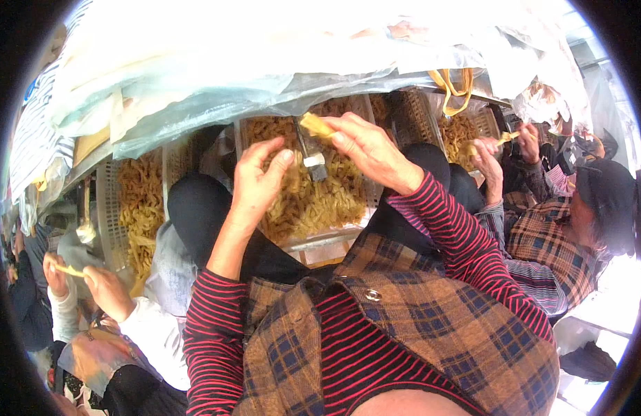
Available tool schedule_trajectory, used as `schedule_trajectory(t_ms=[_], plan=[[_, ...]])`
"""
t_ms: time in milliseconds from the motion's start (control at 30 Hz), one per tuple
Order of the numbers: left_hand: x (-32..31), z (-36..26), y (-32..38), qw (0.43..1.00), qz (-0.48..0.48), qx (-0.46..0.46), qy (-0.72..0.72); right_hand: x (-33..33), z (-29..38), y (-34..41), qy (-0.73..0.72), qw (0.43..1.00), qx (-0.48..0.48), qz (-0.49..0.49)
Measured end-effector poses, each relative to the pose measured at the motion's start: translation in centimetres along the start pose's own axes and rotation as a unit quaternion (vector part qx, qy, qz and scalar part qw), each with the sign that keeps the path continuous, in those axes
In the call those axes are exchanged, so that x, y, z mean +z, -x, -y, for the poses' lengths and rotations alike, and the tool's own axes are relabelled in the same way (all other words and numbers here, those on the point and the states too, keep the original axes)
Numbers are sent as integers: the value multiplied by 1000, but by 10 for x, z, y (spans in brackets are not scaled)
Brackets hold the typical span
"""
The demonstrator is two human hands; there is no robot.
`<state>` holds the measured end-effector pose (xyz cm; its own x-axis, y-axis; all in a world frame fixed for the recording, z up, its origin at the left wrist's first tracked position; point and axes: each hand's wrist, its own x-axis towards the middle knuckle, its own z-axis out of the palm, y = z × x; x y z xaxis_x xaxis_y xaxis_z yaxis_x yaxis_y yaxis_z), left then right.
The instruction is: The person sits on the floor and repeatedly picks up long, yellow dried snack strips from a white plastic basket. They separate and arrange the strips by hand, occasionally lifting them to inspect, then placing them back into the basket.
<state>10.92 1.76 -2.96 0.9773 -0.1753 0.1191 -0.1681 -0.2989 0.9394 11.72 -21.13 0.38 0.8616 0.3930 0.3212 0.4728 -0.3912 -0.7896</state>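
Note:
My right hand point(369, 148) pinches a short yellow, folded strip of a pliable food-like material point(316, 126) between thumb and fingers, just below the table's near edge. To its left, my left hand point(260, 177) is raised with thumb and fingertips apart, nothing visible between them. Under both hands, between my knees, a pale plastic crate point(325, 240) holds many yellow to brown knotted pieces point(320, 210). A flat dark bar with a white band point(314, 161) hangs over the crate between my hands; what it is, I cannot tell.
Plastic sheeting point(206, 119) covers the overexposed table ahead. Yellow strips point(455, 93) dangle from its edge at right. More crates of knotted pieces stand at left point(109, 213) and right point(486, 122). Co-workers sit close on both sides, their hands point(109, 294) point(486, 161) holding yellow strips.

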Motion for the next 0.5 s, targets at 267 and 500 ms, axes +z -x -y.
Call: schedule_trajectory(t_ms=[267, 500], plan=[[5, -29, -26, 982, -11, -79, 170, 3, -6, -19, 81, 990, -111, -25], [18, 10, -34, 973, -21, -112, 199, 10, -28, -16, 118, 983, -141, -3]])
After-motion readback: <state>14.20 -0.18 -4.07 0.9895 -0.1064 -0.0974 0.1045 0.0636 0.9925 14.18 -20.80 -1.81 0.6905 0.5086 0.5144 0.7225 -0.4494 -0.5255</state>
